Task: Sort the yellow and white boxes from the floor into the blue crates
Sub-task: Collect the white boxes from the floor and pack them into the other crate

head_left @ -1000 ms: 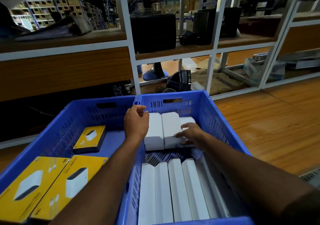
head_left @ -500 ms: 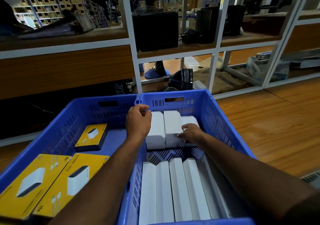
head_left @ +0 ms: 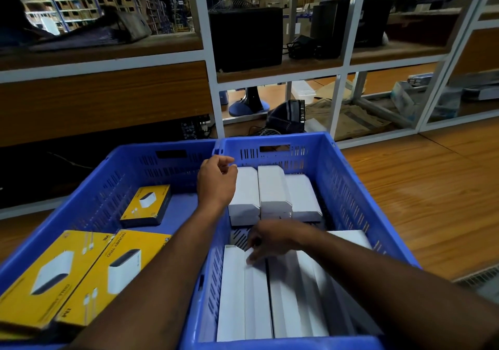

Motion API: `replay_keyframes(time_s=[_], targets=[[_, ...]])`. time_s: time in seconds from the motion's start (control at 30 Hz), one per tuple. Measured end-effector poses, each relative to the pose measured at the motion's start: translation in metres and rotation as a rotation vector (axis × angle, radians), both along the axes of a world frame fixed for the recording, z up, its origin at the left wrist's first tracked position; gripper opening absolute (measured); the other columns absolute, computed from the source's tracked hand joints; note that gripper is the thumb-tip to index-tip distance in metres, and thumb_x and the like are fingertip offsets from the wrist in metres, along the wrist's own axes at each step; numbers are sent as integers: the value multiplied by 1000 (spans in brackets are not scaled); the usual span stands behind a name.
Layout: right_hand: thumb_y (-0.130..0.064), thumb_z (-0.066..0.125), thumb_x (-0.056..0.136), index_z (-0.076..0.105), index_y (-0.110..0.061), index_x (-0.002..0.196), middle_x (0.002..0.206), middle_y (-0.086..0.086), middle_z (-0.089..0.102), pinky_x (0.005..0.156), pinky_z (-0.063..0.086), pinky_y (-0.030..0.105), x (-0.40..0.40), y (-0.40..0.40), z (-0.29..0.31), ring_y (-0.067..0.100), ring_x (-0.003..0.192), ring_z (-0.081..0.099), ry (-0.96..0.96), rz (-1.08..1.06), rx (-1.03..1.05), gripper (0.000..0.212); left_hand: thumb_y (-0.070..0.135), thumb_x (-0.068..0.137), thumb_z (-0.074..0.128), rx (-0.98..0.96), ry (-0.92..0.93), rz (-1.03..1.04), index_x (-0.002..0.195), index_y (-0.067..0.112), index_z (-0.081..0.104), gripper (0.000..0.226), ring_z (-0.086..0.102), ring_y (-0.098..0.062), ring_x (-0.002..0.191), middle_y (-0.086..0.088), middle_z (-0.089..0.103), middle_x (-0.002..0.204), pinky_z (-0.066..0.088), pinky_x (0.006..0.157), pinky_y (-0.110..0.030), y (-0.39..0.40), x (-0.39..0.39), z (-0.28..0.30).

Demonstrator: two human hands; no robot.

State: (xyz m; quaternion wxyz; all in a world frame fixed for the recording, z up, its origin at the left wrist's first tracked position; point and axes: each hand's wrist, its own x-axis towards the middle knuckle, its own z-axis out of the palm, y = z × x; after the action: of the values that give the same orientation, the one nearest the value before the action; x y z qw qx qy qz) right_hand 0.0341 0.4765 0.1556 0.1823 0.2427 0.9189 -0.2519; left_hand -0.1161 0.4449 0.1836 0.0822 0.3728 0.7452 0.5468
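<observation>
Since the earlier frames, the right hand had drawn back from the far white boxes to the near row of white boxes, its fingers reaching down onto the top end of that row. The motion blurred it, so whether its grip was spread or pinching a box could not be told. The left hand had stayed at the far left box of the back group, fingers loosely curled over the crate's dividing wall beside that box; its grip looked relaxed, touching the box's edge but not clearly clasping it.

Both groups of white boxes lay in the right blue crate: three at the far end, side by side, and a row standing close together at the near end, with bare slotted crate floor between them. One more white box lay at the right wall, behind the right forearm.

Yellow boxes sat in the left blue crate: a small yellow box toward the back and two large yellow boxes side by side in front. Beyond the crates stood white-framed shelves on a wooden floor.
</observation>
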Motion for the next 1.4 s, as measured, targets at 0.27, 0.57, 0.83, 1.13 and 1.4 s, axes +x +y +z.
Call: replay_keyframes(time_s=[0.27, 0.57, 0.83, 1.13, 1.4], targets=[[-39, 73, 85, 58, -21, 85, 87, 1, 65, 70, 49, 34, 0, -1, 21, 16, 80, 59, 243, -66, -139, 23, 22, 97, 63, -3, 5, 12, 106, 24, 64, 9, 62, -14, 99, -3, 63, 116, 57, 87, -38, 0, 0, -1], [-33, 79, 82, 45, -19, 92, 81, -1, 46, 55, 34, 20, 3, -7, 28, 11, 70, 40, 180, -179, -488, 38, 22, 98, 63, -16, 16, 13, 106, 25, 64, 9, 62, -14, 99, -3, 63, 118, 57, 88, -39, 1, 0, -1], [-26, 91, 65, 58, -18, 112, 109, -5, 63, 93, 50, 32, 6, 9, 28, 14, 101, 59, 240, -308, -478, 58, 21, 98, 63, -14, 14, -14, 104, 25, 63, 8, 62, -13, 98, -3, 63, 116, 54, 85, -32, -1, 2, 1], [-7, 83, 73, 69, -10, 107, 105, 6, 71, 87, 54, 28, 21, 52, 49, 17, 95, 67, 824, -651, -507, 37, 19, 97, 65, -105, 108, -258, 132, 16, 57, 36, 57, -8, 115, 4, 60, 129, 46, 93, -22, -2, 16, 5], [-2, 69, 85, 64, -8, 117, 102, 9, 69, 76, 57, 31, 26, 60, 57, 19, 86, 66, 1194, -815, -715, 33, 53, 93, 64, -287, -412, -610, 150, 25, 39, 69, 55, -13, 126, 9, 58, 136, 39, 115, -46, -5, 20, 10]])
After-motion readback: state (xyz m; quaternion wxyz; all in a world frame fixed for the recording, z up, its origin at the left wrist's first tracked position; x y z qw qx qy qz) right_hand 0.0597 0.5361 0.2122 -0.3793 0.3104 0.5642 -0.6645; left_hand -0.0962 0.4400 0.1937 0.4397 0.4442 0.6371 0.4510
